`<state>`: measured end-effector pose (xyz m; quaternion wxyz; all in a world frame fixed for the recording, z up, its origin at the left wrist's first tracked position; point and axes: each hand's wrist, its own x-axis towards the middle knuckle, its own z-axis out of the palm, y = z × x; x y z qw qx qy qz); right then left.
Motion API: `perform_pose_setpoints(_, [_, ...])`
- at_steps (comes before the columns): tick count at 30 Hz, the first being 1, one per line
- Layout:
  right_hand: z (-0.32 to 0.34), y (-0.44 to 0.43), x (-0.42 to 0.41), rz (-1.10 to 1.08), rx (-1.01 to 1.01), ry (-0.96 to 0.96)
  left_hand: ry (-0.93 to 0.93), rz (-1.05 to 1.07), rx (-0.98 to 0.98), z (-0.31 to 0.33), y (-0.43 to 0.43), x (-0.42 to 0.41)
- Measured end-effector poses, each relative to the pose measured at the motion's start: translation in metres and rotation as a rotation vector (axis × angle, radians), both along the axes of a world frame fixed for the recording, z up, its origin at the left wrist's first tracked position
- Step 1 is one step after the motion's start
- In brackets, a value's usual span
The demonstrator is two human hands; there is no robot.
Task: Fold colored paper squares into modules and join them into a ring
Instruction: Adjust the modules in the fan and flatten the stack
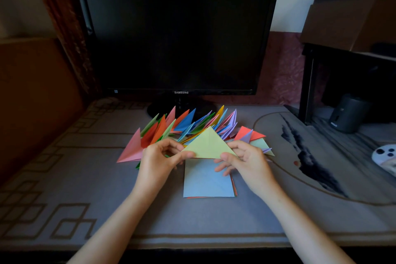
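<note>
"Stating the step in hand, please."

"Module folding. Both hands pinch the pale green triangle [209, 146] at the ends of its long edge: the left hand [159, 161] has the left corner and the right hand [246, 163] the right, thumb against forefinger. It is held just above the stack of squares [205, 182] on the counter [107, 188], nearer the person than the pile of folded modules [182, 126]."

"Orientation?"

"Long axis runs left to right; apex points away, toward the monitor [175, 36]."

"Next move?"

"In my judgement, a further fold: corners matched exactly, crease pressed firm. Whether the pile is already joined, I cannot tell."
</note>
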<state>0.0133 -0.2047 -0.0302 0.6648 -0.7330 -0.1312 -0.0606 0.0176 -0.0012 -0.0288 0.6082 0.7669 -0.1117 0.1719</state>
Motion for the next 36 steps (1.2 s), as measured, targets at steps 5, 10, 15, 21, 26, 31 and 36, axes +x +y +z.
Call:
perform_pose_setpoints(5, [0.000,0.002,-0.001,0.075,0.023,0.023,-0.016,0.039,-0.117,0.001,0.000,0.002])
perform_pose_setpoints(10, [0.003,0.000,-0.002,0.065,0.091,-0.010,0.079,-0.127,-0.343,0.001,0.000,0.004])
perform_pose_setpoints(15, [0.003,0.007,-0.002,0.092,0.163,-0.003,0.212,-0.286,-0.333,0.000,-0.006,0.001])
perform_pose_setpoints(21, [-0.003,0.017,-0.003,0.193,0.126,0.068,0.241,-0.191,-0.300,-0.002,-0.008,0.004])
perform_pose_setpoints(26, [-0.002,0.017,-0.006,0.211,0.068,0.090,0.208,-0.124,-0.347,-0.001,-0.007,0.004])
perform_pose_setpoints(31, [-0.003,0.011,-0.006,0.179,0.040,0.031,0.159,-0.073,-0.417,0.000,-0.004,0.006])
perform_pose_setpoints(36, [-0.005,0.004,-0.001,0.034,0.038,-0.175,0.145,-0.111,-0.396,-0.002,-0.002,0.006])
